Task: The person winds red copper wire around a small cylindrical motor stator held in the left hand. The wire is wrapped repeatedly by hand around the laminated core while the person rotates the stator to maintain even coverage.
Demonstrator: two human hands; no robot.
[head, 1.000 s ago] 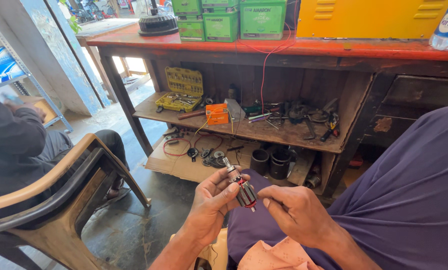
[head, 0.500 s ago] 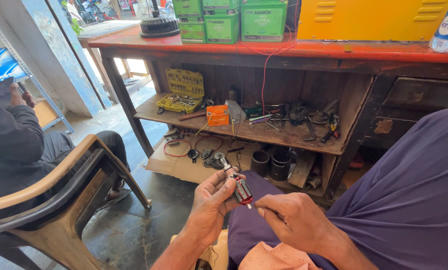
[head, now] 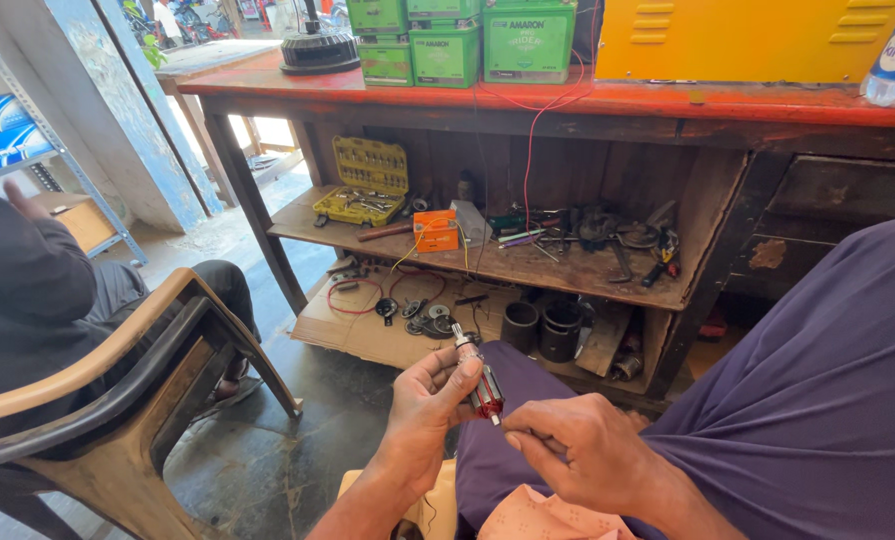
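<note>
While the view has barely shifted since the earlier pictures, the red-topped workbench (head: 607,100) fills the upper half, with green boxes (head: 487,40) at 12 o'clock and a yellow cabinet (head: 747,40) at 1 o'clock. At 9 o'clock a seated person in dark clothes (head: 27,290) occupies a tan plastic chair (head: 137,400); that person's hand, raised half a second ago, is now mostly out of sight. On the middle shelf lie a yellow socket set (head: 364,182) and an orange box (head: 435,231); black rings (head: 542,328) stand below. At 6 o'clock the left hand (head: 429,410) grips a small motor rotor (head: 479,384) with red windings, its shaft pointing toward 11 o'clock, much as before. Just beside it, at 5 o'clock, the right hand (head: 577,450) is loosely curled, fingertips near the rotor's lower end; whether they touch it cannot be told. It has drawn slightly closer.
</note>
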